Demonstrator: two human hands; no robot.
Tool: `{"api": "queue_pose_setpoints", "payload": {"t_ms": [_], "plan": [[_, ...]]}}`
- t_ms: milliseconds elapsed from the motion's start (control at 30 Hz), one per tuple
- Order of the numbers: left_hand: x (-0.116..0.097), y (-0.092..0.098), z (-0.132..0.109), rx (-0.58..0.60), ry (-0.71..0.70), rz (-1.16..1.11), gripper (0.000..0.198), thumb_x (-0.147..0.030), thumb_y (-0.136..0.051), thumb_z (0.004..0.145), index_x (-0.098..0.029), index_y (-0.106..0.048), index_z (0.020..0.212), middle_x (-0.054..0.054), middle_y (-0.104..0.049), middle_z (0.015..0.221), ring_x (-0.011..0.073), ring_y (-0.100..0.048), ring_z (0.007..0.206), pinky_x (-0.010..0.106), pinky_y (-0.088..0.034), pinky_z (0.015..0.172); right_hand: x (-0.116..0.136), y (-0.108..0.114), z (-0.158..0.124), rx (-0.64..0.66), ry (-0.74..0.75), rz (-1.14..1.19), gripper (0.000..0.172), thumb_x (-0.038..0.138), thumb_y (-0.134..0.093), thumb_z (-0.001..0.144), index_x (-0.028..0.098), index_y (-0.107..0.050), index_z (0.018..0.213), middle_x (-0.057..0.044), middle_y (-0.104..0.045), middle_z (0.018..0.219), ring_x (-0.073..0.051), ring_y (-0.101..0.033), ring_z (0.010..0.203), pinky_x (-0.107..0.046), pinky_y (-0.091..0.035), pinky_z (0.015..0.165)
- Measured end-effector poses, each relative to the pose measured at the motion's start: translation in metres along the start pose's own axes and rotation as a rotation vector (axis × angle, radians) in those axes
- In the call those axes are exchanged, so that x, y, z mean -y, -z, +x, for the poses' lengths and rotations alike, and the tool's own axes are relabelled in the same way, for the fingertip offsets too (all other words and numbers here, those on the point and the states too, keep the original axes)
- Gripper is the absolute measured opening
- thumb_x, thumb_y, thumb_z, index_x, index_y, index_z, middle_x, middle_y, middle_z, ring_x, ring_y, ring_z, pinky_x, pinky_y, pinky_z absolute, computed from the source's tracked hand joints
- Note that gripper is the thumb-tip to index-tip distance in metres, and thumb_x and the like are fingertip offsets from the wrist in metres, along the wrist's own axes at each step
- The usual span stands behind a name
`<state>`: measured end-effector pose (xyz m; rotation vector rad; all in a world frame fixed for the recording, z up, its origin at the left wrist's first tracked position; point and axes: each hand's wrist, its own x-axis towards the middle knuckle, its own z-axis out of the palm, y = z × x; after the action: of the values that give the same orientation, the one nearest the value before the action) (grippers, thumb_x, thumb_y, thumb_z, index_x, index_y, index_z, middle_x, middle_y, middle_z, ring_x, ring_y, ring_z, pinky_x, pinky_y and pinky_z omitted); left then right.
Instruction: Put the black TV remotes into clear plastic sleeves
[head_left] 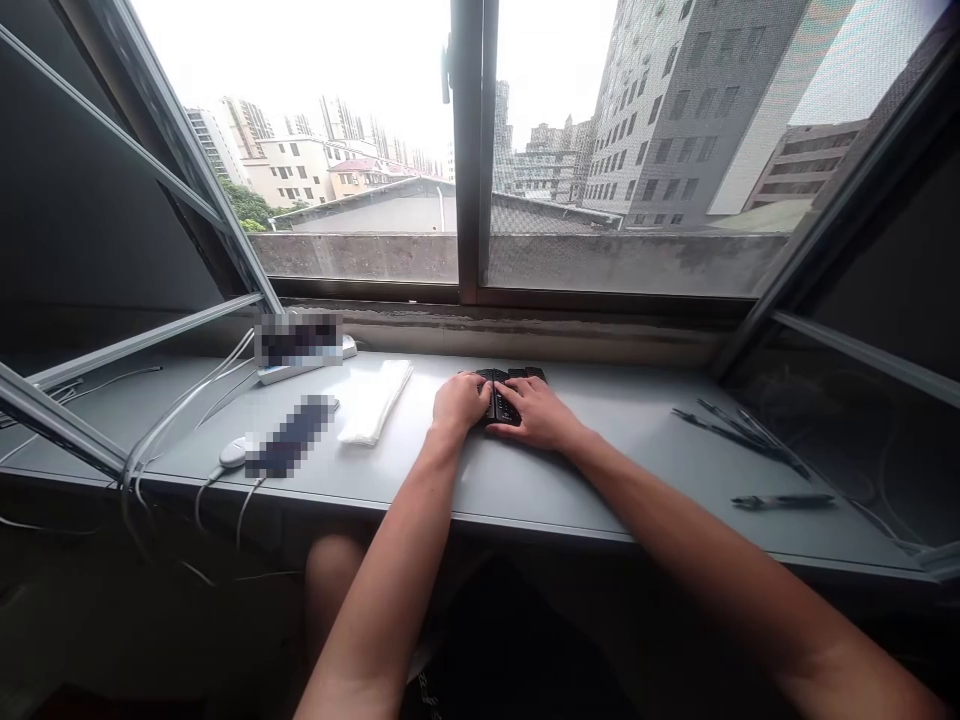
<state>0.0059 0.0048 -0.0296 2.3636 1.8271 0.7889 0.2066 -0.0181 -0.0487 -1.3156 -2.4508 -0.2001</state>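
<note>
A small black folding keyboard (504, 407) lies on the grey desk, with a seam down its middle and rows of keys partly showing. My left hand (459, 400) is closed over its left side, the thumb on top near the seam. On the right side, my right hand (538, 412) wraps over the keyboard, its thumb also near the seam and its other fingers around the edges. Both palms hide much of the keys. Left of my hands lies a folded white cloth or tissue (376, 402).
A white power strip (307, 372), partly blurred out, and a blurred dark phone-like object (292, 437) lie left, beside a round white charger (233, 453) and cables. Several pens (782, 501) lie right. Metal frame bars (199, 150) flank the desk (637, 400); a window stands behind.
</note>
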Motion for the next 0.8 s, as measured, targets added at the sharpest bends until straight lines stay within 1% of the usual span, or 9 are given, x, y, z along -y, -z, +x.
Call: {"api": "queue_pose_setpoints", "payload": {"t_ms": [100, 200, 433, 533, 633, 700, 800], "plan": [[0.0011, -0.0001, 0.0012, -0.01, 0.0, 0.008, 0.034, -0.041, -0.055, 0.105, -0.027, -0.085, 0.113, 0.008, -0.079, 0.119, 0.0246, -0.073, 0.109, 0.032, -0.055, 0.094, -0.0012, -0.0028, 0.002, -0.008, 0.009, 0.007, 0.096, 0.087, -0.054, 0.091, 0.022, -0.053, 0.162, -0.018, -0.06, 0.149, -0.042, -0.052, 0.131, -0.057, -0.041, 0.119], [0.0006, -0.0005, 0.0014, -0.017, -0.012, 0.019, 0.032, -0.041, -0.057, 0.104, -0.027, -0.084, 0.112, 0.008, -0.079, 0.118, 0.0247, -0.073, 0.108, 0.031, -0.055, 0.093, -0.0024, -0.0034, 0.0022, -0.028, 0.014, 0.03, 0.094, 0.088, -0.057, 0.09, 0.024, -0.056, 0.16, -0.017, -0.06, 0.147, -0.041, -0.051, 0.134, -0.057, -0.041, 0.12], [-0.0024, -0.0002, -0.0006, -0.022, 0.009, 0.045, 0.033, -0.041, -0.054, 0.105, -0.028, -0.084, 0.11, 0.008, -0.079, 0.116, 0.0252, -0.074, 0.104, 0.033, -0.055, 0.089, 0.0007, -0.0024, 0.0007, -0.052, 0.001, 0.037, 0.097, 0.092, -0.06, 0.083, 0.025, -0.064, 0.153, -0.017, -0.059, 0.15, -0.042, -0.05, 0.137, -0.057, -0.042, 0.121], [-0.0017, -0.0016, -0.0002, -0.032, 0.011, 0.051, 0.031, -0.04, -0.056, 0.104, -0.029, -0.084, 0.111, 0.008, -0.079, 0.116, 0.025, -0.073, 0.104, 0.033, -0.055, 0.091, 0.0016, -0.0026, 0.0015, -0.054, -0.013, 0.028, 0.1, 0.093, -0.059, 0.083, 0.024, -0.062, 0.156, -0.017, -0.06, 0.15, -0.042, -0.051, 0.136, -0.056, -0.042, 0.121], [-0.0007, -0.0033, 0.0005, -0.028, 0.005, 0.049, 0.03, -0.039, -0.057, 0.104, -0.029, -0.084, 0.114, 0.008, -0.078, 0.118, 0.0246, -0.072, 0.107, 0.033, -0.055, 0.093, 0.0025, -0.0016, 0.002, -0.054, -0.027, 0.031, 0.105, 0.093, -0.058, 0.084, 0.023, -0.054, 0.162, -0.017, -0.061, 0.148, -0.041, -0.052, 0.135, -0.054, -0.043, 0.12], [-0.0005, -0.0037, 0.0008, -0.022, 0.003, 0.044, 0.031, -0.038, -0.057, 0.104, -0.03, -0.084, 0.115, 0.008, -0.078, 0.12, 0.0244, -0.072, 0.109, 0.032, -0.055, 0.095, 0.0031, -0.0008, 0.0021, -0.049, -0.028, 0.028, 0.102, 0.091, -0.058, 0.086, 0.024, -0.053, 0.162, -0.017, -0.061, 0.146, -0.04, -0.053, 0.133, -0.054, -0.043, 0.12], [-0.0013, -0.0022, 0.0008, -0.012, 0.01, 0.05, 0.031, -0.038, -0.057, 0.104, -0.03, -0.085, 0.113, 0.007, -0.077, 0.12, 0.0241, -0.072, 0.11, 0.032, -0.055, 0.096, 0.0033, -0.0005, 0.0023, -0.034, -0.033, 0.015, 0.096, 0.091, -0.058, 0.086, 0.025, -0.061, 0.157, -0.016, -0.061, 0.146, -0.04, -0.054, 0.129, -0.055, -0.043, 0.119]]}}
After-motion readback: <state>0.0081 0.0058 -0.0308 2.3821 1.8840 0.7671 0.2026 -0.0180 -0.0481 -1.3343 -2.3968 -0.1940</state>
